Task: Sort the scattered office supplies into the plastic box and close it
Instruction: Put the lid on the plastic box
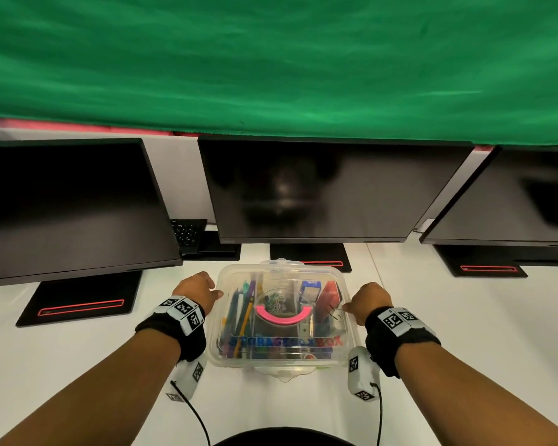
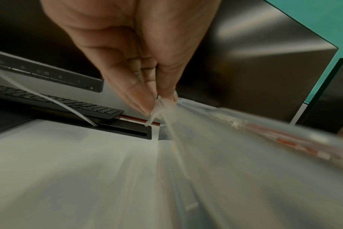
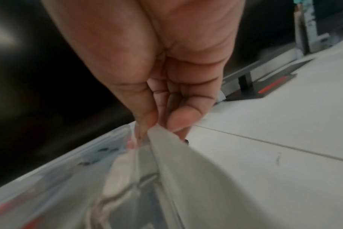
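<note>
My left fingers (image 2: pixel 145 102) pinch the left edge of the clear lid (image 1: pixel 281 346), thumb against fingertips, with the thin plastic rim caught between them; my left hand (image 1: pixel 197 292) sits just beside the left side of the plastic box (image 1: pixel 351 336). The box stands on the white table (image 1: pixel 78 358) near its front edge, in the middle, in front of the centre monitor (image 1: pixel 319 188). The lid lies over it, and through the clear plastic I see pens and pencils (image 1: pixel 244 312) along the left side, a pink-rimmed round tub of paper clips (image 1: pixel 279 309) in the middle, and a small blue-and-white box (image 1: pixel 310 289) and something red to the right. Blue and red lettering runs along the near part of the lid. On the right side my right hand (image 1: pixel 369 302) does the same: thumb and curled fingers (image 3: pixel 184 116) nip the lid's right edge. Further monitors stand at the far left and far right of the table, with a black keyboard (image 1: pixel 187 233) tucked behind the left one.
</note>
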`<move>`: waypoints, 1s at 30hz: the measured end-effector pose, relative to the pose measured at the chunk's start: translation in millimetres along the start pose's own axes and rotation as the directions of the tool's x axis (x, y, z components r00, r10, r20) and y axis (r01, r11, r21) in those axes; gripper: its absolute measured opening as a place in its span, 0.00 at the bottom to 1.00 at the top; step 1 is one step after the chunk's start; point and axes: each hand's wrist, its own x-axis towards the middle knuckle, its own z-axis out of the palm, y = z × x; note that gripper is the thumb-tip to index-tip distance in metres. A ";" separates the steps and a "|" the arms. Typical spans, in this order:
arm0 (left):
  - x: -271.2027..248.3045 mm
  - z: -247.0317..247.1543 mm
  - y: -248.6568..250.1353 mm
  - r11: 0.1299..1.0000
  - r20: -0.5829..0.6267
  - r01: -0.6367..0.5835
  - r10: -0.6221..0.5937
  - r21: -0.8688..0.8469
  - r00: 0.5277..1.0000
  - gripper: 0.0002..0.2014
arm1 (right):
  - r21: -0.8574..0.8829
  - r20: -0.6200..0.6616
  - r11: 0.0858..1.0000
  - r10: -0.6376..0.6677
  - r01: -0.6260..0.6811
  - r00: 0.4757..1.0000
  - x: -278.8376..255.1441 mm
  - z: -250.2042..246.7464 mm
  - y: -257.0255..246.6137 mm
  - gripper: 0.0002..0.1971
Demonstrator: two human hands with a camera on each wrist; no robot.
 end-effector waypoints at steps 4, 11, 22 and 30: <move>1.2 1.9 -4.7 0.987 0.018 0.043 -0.040 -0.152 0.999 0.16 | 0.008 0.018 1.000 -0.004 0.003 1.000 0.5 -1.7 0.9 0.15; -34.1 3.6 12.8 0.931 -0.011 -0.353 0.356 0.095 0.934 0.24 | -0.106 0.008 0.987 -0.120 0.120 0.993 -9.1 -12.1 -21.8 0.16; -82.7 43.3 33.2 0.602 0.410 -0.657 0.513 0.455 0.754 0.54 | -0.329 0.273 0.769 -0.478 0.548 0.835 -3.0 -4.2 -81.5 0.55; -82.8 53.3 36.8 0.550 0.421 -0.621 0.457 0.559 0.783 0.52 | -0.343 0.322 0.760 -0.456 0.552 0.829 23.1 0.2 -94.1 0.57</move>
